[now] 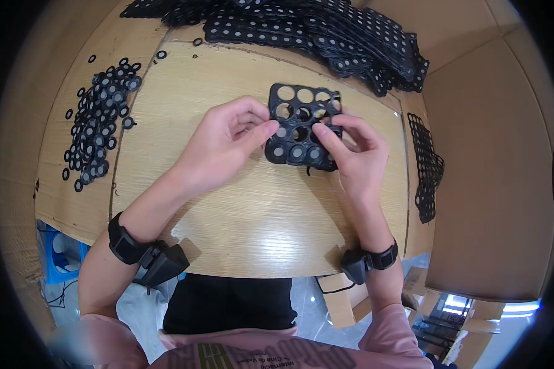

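A black rubber sheet of round parts is held over the middle of the table, between my two hands. Its far rows are open holes, while the near rows still carry discs with grey centres. My left hand pinches the sheet's left edge between thumb and bent fingers. On the other side, my right hand grips the right edge, its thumb lying on top of the sheet and its fingers partly hidden behind. A small dark strand hangs from the near edge.
Loose black rings with grey centres lie heaped at the left. Stacked full sheets cover the far side. Holed black sheet scraps lie at the right, beside a tall cardboard wall. The wooden table's near edge is by my body.
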Demonstrator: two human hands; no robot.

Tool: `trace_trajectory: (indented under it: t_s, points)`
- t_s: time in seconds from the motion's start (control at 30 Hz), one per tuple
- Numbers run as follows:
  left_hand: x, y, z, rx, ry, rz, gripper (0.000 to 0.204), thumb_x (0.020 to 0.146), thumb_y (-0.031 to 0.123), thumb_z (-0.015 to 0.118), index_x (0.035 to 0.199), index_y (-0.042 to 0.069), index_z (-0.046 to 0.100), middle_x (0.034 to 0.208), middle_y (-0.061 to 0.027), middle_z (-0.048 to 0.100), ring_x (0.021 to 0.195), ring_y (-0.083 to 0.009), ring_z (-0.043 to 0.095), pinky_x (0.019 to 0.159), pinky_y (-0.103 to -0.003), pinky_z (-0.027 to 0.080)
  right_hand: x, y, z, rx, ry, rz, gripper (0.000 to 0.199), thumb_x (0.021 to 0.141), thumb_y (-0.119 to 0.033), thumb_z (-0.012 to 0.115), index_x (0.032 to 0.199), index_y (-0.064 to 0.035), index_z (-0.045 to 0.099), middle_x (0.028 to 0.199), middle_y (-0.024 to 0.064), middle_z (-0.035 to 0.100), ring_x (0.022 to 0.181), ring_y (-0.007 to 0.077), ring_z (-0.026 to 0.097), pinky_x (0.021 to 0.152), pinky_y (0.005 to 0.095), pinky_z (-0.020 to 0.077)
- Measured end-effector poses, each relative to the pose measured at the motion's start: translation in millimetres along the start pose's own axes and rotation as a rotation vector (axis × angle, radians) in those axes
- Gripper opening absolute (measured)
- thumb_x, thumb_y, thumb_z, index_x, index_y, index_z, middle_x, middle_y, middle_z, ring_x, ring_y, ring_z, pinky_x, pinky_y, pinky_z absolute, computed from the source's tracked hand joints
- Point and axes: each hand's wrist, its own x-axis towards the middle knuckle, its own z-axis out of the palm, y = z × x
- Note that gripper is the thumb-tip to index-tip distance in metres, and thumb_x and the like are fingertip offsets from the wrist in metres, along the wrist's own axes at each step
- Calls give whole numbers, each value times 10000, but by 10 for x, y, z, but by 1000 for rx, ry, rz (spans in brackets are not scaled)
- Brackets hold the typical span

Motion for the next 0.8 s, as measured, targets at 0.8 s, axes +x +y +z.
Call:
trace_trajectory:
  t_s: [0.8]
  points:
    - [-36, -39, 100, -47, 90, 46, 120, 886, 56, 659, 959, -7, 589, 842, -37, 630, 696, -77, 598, 580, -209, 451, -117, 6, 31, 88, -370, -125, 157, 840, -23, 696, 955, 17, 597, 1193, 78, 482, 1035, 151, 555, 868, 280, 476]
